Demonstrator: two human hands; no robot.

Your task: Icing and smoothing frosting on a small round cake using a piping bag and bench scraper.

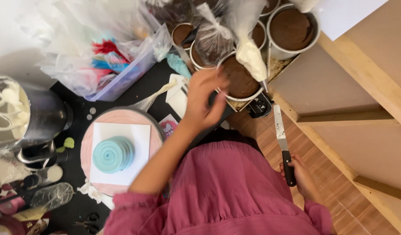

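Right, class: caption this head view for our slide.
Left hand reaches a brown cake; right hand holds a palette knife.

At eleven o'clock we see a clear plastic tub under crinkled bags; at centre, a small pink-and-white printed card.

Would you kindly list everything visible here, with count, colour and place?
cake tins: several, white with brown cake, top centre and right
piping bag: one, cream-filled, over the tins
turntable: one, pink, left of centre
white card: one, on the turntable
blue disc: one, teal swirled, on the card
mixer: one, silver, far left
plastic tub: one, clear, top left
left hand: reaching to the nearest tin
right hand: holds the spatula
spatula: one, black handle, blade pointing up
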